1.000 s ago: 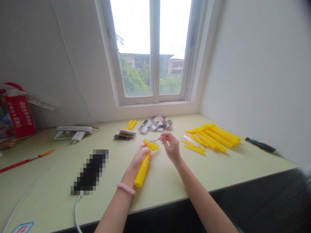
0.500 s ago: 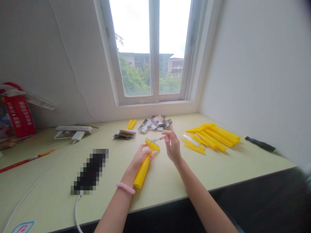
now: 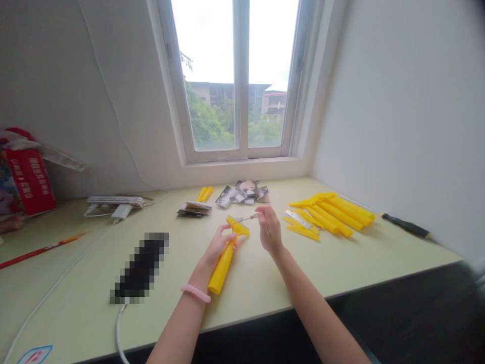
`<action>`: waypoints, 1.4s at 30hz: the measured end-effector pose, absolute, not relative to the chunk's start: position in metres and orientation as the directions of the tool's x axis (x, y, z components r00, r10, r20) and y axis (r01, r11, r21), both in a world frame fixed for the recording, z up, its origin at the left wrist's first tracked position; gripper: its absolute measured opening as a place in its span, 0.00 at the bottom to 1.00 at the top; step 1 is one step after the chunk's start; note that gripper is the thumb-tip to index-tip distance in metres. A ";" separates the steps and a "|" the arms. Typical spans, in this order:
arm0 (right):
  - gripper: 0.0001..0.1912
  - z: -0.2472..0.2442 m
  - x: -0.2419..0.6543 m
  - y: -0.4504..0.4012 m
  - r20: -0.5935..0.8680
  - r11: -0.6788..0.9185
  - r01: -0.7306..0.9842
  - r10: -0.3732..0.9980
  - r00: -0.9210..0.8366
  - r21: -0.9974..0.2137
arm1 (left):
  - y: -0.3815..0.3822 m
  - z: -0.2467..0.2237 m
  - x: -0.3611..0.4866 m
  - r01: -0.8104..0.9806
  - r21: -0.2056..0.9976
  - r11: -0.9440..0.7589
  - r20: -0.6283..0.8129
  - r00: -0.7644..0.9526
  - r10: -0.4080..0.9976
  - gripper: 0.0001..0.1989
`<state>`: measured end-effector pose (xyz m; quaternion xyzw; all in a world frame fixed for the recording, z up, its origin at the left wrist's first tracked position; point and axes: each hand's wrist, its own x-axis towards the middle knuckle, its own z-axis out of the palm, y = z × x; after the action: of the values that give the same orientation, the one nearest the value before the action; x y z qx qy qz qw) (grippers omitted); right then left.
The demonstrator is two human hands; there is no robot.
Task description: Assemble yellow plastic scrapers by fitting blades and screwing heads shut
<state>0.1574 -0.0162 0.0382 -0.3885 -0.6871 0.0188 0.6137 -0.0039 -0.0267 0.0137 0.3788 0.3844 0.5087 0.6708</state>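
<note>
My left hand [image 3: 221,243] is closed around the neck of a yellow scraper [image 3: 223,268], whose wide head points away from me and whose thick handle comes toward the desk's front edge. In my right hand [image 3: 270,230] is a small screwdriver [image 3: 253,216], gripped by its reddish handle. Its thin metal shaft reaches left to the scraper's head; whether the tip sits in a screw is too small to tell. To the right lie several yellow scraper handles [image 3: 337,212] in a pile, with flat yellow pieces [image 3: 303,232] and a metal blade [image 3: 297,218] beside them.
Crumpled packaging [image 3: 242,193] and dark packets [image 3: 194,210] lie toward the window. A dark-handled tool [image 3: 407,226] rests by the right wall. On the left are a blurred-out black object [image 3: 140,268] with a white cable, a power strip [image 3: 113,202] and a red stick [image 3: 41,251].
My right hand has turned slightly at the screwdriver's handle, its fingers shifting a little. The left hand and the scraper stay in place.
</note>
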 end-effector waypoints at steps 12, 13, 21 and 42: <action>0.08 0.040 0.155 -0.016 0.811 0.741 0.369 0.581 0.063 -0.560 | -0.026 0.013 -0.005 -0.370 0.910 0.186 -0.116 0.204 0.972 0.19; 0.08 0.040 0.156 -0.016 0.814 0.745 0.371 0.579 0.055 -0.555 | -0.027 0.013 -0.005 -0.370 0.910 0.185 -0.115 0.203 0.972 0.19; 0.12 0.042 0.156 -0.020 0.833 0.767 0.386 0.553 0.006 -0.512 | -0.032 0.018 -0.004 -0.367 0.917 0.159 -0.093 0.192 0.977 0.19; 0.12 0.039 0.158 -0.017 0.818 0.747 0.407 0.576 -0.002 -0.525 | -0.039 0.026 -0.002 -0.318 0.935 0.159 -0.116 0.148 0.982 0.20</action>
<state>0.1581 -0.0172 0.0387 -0.3488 -0.7044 0.0685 0.6143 -0.0019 -0.0387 0.0262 0.4043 0.4108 0.5072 0.6407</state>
